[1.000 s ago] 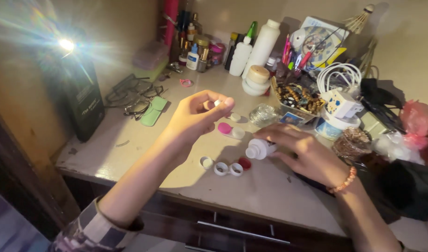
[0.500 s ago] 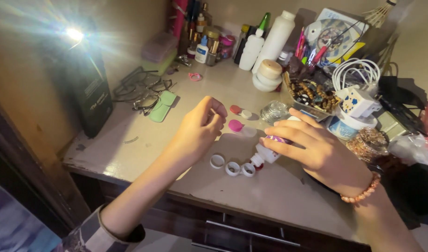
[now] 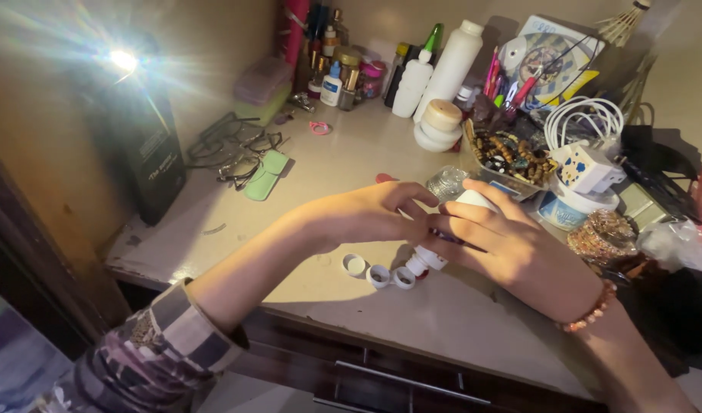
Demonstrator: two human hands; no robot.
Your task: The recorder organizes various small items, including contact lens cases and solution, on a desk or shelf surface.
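At frame centre, right hand (image 3: 511, 248) grips a small white bottle (image 3: 443, 245) tilted nozzle-down over the open lens case (image 3: 379, 274); left hand (image 3: 374, 218), fingers loosely curled, steadies it.

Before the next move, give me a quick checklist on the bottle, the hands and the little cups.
1. Right hand grips the white bottle: ok, fingers wrapped round it.
2. Bottle nozzle points down over the desk: ok, tilted toward the cups.
3. Left hand meets the bottle: ok, its fingertips are at the bottle's side; cannot tell if it holds anything.
4. Three small white cups sit open side up: ok, in a row by the nozzle.
5. Nozzle cap off: cannot tell.
6. Liquid in the cups: cannot tell.
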